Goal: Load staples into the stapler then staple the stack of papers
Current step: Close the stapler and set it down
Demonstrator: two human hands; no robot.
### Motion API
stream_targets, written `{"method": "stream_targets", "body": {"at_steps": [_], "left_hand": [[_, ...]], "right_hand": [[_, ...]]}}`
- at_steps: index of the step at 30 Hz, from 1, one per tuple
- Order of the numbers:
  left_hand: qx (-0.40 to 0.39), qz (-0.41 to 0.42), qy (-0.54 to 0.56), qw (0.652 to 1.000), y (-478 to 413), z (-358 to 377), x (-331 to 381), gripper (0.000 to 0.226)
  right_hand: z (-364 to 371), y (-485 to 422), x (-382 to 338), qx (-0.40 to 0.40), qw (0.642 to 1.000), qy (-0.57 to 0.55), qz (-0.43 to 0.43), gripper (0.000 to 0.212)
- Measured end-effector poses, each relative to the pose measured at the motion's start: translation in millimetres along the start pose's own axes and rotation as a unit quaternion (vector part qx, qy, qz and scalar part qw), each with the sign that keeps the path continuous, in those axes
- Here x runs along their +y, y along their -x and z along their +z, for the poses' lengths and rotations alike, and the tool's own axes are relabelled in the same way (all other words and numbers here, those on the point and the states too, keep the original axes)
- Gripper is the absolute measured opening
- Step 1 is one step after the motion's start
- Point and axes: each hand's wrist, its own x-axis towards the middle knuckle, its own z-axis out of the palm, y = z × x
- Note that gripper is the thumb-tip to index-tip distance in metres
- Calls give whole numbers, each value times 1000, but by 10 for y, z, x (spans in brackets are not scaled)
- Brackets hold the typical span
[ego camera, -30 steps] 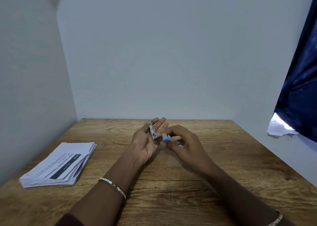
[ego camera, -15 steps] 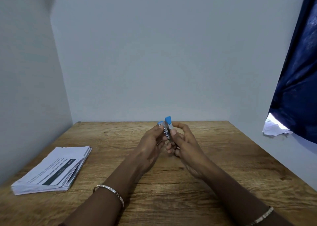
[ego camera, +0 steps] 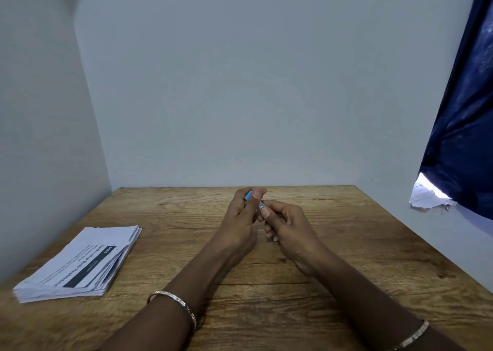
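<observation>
A small stapler point(ego camera: 260, 206), silver metal with a blue plastic end, is held above the far middle of the wooden table point(ego camera: 346, 244). My left hand point(ego camera: 240, 217) wraps around its blue end, thumb on top. My right hand point(ego camera: 288, 225) pinches the silver end between thumb and fingers. Most of the stapler is hidden by my fingers, and I cannot see any loose staples. The stack of papers point(ego camera: 80, 262), white sheets with a dark printed band, lies flat at the table's left side, well apart from both hands.
Pale walls close the table in at the back and on the left. A dark blue curtain point(ego camera: 464, 137) hangs at the right, with crumpled white paper point(ego camera: 426, 198) under its lower edge.
The stapler has closed from spread apart to a compact shape between both hands. It was raised half a second ago and now sits lower. The blue end has moved into my left hand.
</observation>
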Motion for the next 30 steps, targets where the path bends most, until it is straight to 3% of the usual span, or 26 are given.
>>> {"method": "stream_targets", "body": {"at_steps": [6,9,13,16,19,25,30], "left_hand": [[-12,2,36,999,5,6,52,34],[-14,-36,76,996,-33,-38,76,42],[82,-65,61,993,-111,-137,82,47],[141,-48,-15,989,-166,-214,51,38],[183,-23,-80,980,-187,-278,17,31],[202,-2,-152,968,-177,-358,-7,27],[203,-1,-174,964,-163,-403,-29,24]], "right_hand": [[-14,8,-30,15,1000,-2,-12,26],[14,1,-39,-4,999,-30,10,25],[32,-14,-88,5,995,-75,61,21],[-18,5,-80,73,996,56,16,25],[-23,43,-76,112,961,243,-62,25],[108,96,-43,99,876,456,-124,33],[203,113,-25,53,802,584,-118,38]]}}
